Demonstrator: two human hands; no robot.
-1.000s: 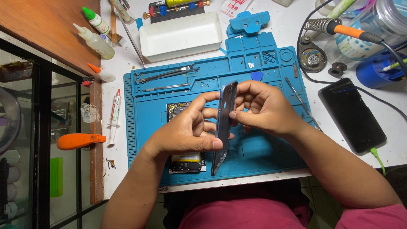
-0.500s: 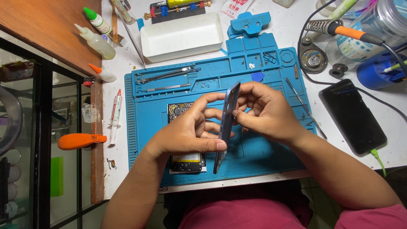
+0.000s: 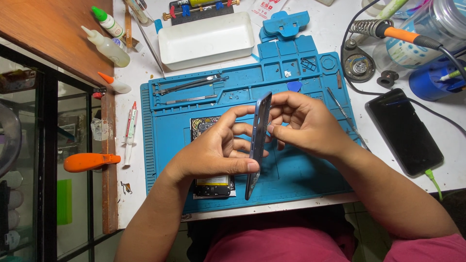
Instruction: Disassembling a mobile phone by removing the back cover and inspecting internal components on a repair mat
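While both hands meet over the middle of the blue work mat [image 3: 301,179], they hold a dark phone frame [image 3: 257,145] edge-on to the camera, standing nearly upright, top end tilted a bit to the right. Left hand [image 3: 213,150] grips it from the left side, thumb pressed along the near part of the edge, fingers curled behind. Right hand [image 3: 303,121] pinches the far/upper part from the right w/ thumb and fingertips. Frame is lifted off the mat, approx. at its centre.

Under the left hand, flat on the mat, lies an opened phone body [image 3: 213,184] w/ battery and board showing; partly hidden by the hand. Far-left on the mat: tweezers [image 3: 191,85] and a thin metal tool in the tray slots. A blue pick [image 3: 294,86] lies just beyond the right hand's fingers.

On the bench, right of the mat: a black phone [image 3: 405,131] face up, cable plugged at its near end. Far right: soldering iron [image 3: 388,30] w/ orange grip in a coil stand. Far centre: white tray [image 3: 206,41]. Left of the mat: a syringe [image 3: 130,131], an orange-handled tool [image 3: 90,161], and glue bottles [image 3: 107,43] at the far-left corner.
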